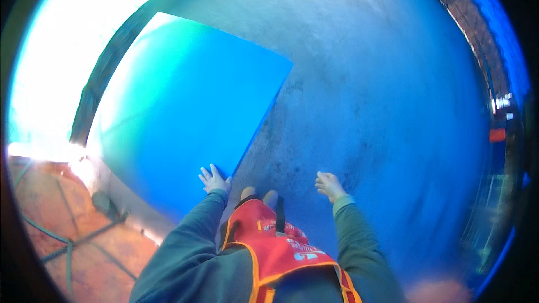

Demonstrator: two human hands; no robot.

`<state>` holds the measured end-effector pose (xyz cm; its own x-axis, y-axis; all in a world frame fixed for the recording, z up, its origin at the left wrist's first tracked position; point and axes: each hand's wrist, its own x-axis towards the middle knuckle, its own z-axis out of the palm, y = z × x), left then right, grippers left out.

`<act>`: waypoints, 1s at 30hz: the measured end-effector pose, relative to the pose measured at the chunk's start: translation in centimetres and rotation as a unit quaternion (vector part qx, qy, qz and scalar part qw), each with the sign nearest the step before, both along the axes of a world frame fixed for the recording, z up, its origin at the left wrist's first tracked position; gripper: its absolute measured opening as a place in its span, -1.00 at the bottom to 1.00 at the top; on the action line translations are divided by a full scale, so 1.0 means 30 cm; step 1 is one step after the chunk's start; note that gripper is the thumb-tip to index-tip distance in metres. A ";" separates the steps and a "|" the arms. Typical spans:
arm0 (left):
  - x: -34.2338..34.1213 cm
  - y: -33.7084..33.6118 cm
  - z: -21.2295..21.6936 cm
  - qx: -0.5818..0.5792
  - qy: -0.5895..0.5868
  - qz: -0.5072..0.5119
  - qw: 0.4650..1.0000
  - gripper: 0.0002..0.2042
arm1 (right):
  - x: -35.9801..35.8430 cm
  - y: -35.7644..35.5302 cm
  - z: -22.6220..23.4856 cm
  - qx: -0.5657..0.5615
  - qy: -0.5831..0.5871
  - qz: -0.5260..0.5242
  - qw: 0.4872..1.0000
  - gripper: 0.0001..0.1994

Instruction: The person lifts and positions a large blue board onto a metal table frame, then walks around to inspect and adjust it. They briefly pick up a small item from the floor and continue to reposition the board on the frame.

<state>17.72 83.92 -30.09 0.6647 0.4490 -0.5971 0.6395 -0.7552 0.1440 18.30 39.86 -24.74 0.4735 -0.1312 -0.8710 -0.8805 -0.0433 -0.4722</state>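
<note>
A large flat blue panel (185,106) lies on a grey concrete floor (382,90), one corner pointing to the upper right. My left hand (214,179) is spread open, fingers apart, resting at the panel's near edge. To the right, my right hand (329,184) hangs loosely curled above the bare floor and holds nothing. Both arms wear dark green sleeves. A red and orange vest (269,241) covers my chest, and my feet (259,195) show just below the hands.
A dark curved kerb (106,67) borders the panel on the left, with glaring light beyond. Lower left is reddish ground (73,247) with thin hoses or cables. A rough wall edge (477,39) runs along the upper right.
</note>
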 end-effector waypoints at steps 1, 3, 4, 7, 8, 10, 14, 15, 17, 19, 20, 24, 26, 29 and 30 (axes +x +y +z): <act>0.008 -0.006 0.019 -0.004 -0.005 0.005 1.000 0.01 | 0.089 0.019 0.029 0.011 -0.011 0.021 1.000 -0.39; 0.016 -0.006 0.046 -0.013 -0.013 0.012 1.000 0.00 | 0.293 0.064 0.075 0.050 -0.034 0.080 0.995 -0.38; 0.020 -0.002 0.053 -0.018 -0.017 0.017 1.000 -0.01 | 0.404 0.084 0.091 0.040 -0.046 0.091 0.994 -0.37; 0.015 0.000 0.058 -0.015 -0.023 0.045 0.999 -0.03 | 0.752 0.119 0.113 0.031 -0.094 0.146 0.984 -0.34; 0.019 -0.005 0.057 -0.024 -0.026 0.052 0.998 -0.03 | 0.872 0.119 0.113 0.027 -0.129 0.159 0.978 -0.32; 0.018 -0.012 0.058 0.004 -0.032 0.049 0.998 -0.06 | 1.112 0.113 0.106 -0.039 -0.106 0.208 0.971 -0.32; 0.054 -0.052 0.077 0.020 0.008 0.080 0.997 -0.09 | 1.550 0.116 0.080 -0.035 -0.121 0.238 0.963 -0.30; 0.080 -0.062 0.079 0.030 0.014 0.106 0.994 -0.09 | 1.654 0.132 0.070 -0.040 -0.117 0.250 0.960 -0.29; 0.144 -0.137 0.054 0.038 0.008 0.204 0.978 -0.07 | 1.855 0.187 0.042 -0.051 -0.108 0.298 0.947 -0.27; 0.240 -0.228 0.010 0.029 -0.006 0.357 0.934 -0.05 | 2.043 0.277 0.003 -0.060 -0.090 0.368 0.924 -0.24; 0.298 -0.286 -0.022 0.054 -0.020 0.413 0.909 -0.04 | 2.131 0.335 -0.023 -0.059 -0.094 0.401 0.910 -0.24; 0.594 -0.625 -0.126 0.072 -0.091 0.661 0.741 0.03 | 2.428 0.605 -0.172 -0.016 -0.077 0.533 0.842 -0.22; 0.802 -0.827 -0.167 0.029 -0.188 0.747 0.637 0.08 | 2.504 0.723 -0.250 0.014 -0.046 0.580 0.813 -0.24; 1.126 -1.091 -0.220 -0.145 -0.303 0.798 0.501 0.05 | 2.499 0.825 -0.339 0.074 0.040 0.617 0.782 -0.31; 1.240 -1.167 -0.255 -0.241 -0.343 0.817 0.396 -0.08 | 2.478 0.837 -0.361 0.125 0.082 0.629 0.763 -0.33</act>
<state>54.91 48.90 -37.74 -0.1973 0.5582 -0.8059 -0.0965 0.8070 0.5826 92.63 64.98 -35.56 -0.0294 0.5180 -0.8549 -0.2653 -0.8286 -0.4929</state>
